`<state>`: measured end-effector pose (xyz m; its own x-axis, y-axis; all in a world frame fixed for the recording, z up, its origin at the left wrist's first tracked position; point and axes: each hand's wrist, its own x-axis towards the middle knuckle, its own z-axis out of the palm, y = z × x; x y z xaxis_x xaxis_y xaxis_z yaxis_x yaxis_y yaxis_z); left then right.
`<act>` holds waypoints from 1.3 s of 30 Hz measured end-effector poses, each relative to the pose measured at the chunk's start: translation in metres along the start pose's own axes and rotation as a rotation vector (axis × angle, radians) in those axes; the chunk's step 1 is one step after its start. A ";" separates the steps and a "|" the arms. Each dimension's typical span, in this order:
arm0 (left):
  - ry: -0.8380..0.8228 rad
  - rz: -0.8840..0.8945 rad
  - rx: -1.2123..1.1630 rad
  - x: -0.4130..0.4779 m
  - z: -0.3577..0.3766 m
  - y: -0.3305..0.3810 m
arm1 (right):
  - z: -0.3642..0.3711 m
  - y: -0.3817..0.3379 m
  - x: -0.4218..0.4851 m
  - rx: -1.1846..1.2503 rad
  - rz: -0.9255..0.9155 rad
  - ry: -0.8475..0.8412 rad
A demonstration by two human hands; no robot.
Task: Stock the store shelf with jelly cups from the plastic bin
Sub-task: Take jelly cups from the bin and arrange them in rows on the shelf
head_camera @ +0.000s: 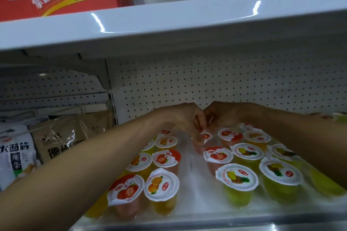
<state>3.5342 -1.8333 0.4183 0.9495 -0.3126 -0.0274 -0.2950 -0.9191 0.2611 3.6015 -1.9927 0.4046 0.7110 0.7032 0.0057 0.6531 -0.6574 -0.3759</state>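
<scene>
Deep on the white metal shelf (189,180), your left grip (180,118) curls round a strawberry-lidded clear plastic jelly cup (206,135), the right grip (223,114) unclear: seat it upright, squarely.

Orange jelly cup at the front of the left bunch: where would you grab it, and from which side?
Grip the orange jelly cup by its clear wall just under the lid rim, coming from the front and right. It stands upright, and a strawberry cup crowds its left, while the bare shelf lane on its right leaves room for fingers. The wider lid rim should help stop slipping.
</scene>
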 end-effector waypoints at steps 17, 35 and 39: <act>-0.001 -0.143 0.029 0.030 -0.009 -0.035 | 0.000 0.016 -0.004 0.079 0.020 0.041; -0.097 -0.127 -0.059 0.025 -0.014 -0.049 | 0.007 0.004 0.001 0.031 0.003 0.038; -0.086 -0.113 -0.022 0.021 -0.013 -0.049 | 0.006 -0.001 -0.004 -0.006 0.028 0.037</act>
<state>3.5701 -1.7922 0.4172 0.9635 -0.2281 -0.1401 -0.1839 -0.9444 0.2727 3.5962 -1.9932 0.3997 0.7381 0.6740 0.0300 0.6343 -0.6781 -0.3711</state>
